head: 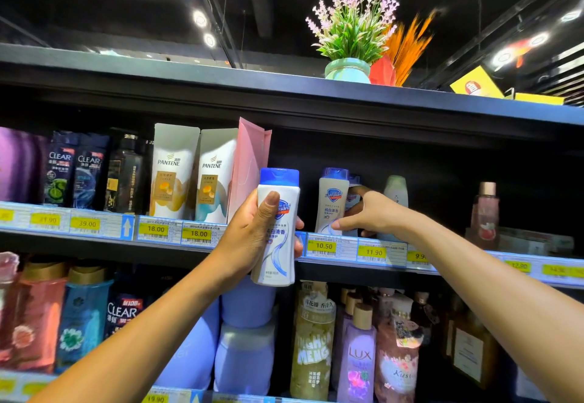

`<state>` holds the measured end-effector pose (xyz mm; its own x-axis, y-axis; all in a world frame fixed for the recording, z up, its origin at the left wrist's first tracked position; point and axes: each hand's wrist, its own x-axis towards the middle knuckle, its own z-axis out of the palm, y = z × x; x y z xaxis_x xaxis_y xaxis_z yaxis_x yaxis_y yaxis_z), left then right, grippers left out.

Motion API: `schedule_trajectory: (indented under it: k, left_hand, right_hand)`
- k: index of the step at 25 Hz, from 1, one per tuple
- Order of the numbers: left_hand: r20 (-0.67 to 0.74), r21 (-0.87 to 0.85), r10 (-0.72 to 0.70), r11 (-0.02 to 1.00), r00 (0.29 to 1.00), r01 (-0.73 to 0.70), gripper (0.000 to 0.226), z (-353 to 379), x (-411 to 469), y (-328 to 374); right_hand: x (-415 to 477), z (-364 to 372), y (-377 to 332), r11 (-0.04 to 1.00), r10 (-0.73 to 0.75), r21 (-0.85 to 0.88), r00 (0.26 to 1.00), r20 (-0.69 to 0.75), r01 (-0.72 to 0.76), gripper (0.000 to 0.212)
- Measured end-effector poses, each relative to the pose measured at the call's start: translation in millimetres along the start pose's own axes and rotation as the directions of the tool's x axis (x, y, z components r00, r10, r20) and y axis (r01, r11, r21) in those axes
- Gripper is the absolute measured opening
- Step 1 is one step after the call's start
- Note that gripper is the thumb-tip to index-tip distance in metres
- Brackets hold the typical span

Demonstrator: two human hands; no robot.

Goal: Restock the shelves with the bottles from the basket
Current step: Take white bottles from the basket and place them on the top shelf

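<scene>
Left hand (249,238) grips a Safeguard bottle (278,263).
Right hand (376,213) touches a second bottle (331,200) at the shelf (392,260) edge, above price tag (324,246) 10.50; grip unclear.

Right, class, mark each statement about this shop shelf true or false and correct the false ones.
The left hand holds a blue-capped Safeguard bottle. True.
The right hand is inside a basket. False: it reaches the shelved Safeguard bottle, thumb touching it.
The Pantene pouches stand left of the held bottle. True.
The potted lavender sits on the lowest shelf. False: it stands on top of the unit.
The price tag below the shelved bottle reads 10.50. True.
</scene>
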<state>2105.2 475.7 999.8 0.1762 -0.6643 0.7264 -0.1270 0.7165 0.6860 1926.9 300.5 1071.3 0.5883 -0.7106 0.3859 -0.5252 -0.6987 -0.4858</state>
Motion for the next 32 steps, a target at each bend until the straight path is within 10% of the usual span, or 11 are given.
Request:
schedule_trajectory:
  k: [3,9,21,26,32]
  left_hand:
    - [0.006,0.031,0.006,0.999,1.000,-0.006,0.050,1.5,0.1,-0.6]
    - [0.004,0.084,0.089,0.993,0.996,-0.089,0.039,16.8,8.6,1.4]
    - [0.149,0.239,0.296,0.915,0.943,-0.325,0.046,78.4,56.9,36.8]
    - [0.203,0.760,0.439,0.494,0.876,-0.423,0.051,51.5,38.9,-7.2]
    - [0.404,0.876,0.592,-0.029,0.698,-0.482,0.018,28.2,5.1,-61.6]
  right_hand:
    - [-14.6,-3.4,6.1,0.994,-0.072,-0.090,0.980,-0.188,0.056,0.075]
    - [-81.7,-1.8,-13.8,0.839,-0.541,-0.343,0.716,-0.441,0.423,0.020]
    - [-92.6,-39.5,-5.4,0.871,-0.437,0.059,0.824,-0.361,0.488,0.035]
    - [-75.4,-49.7,28.0,0.926,-0.247,0.158,0.869,-0.429,0.342,0.036]
    - [-56.1,-35.1,43.9,0.957,-0.071,0.253,0.960,-0.272,0.143,0.039]
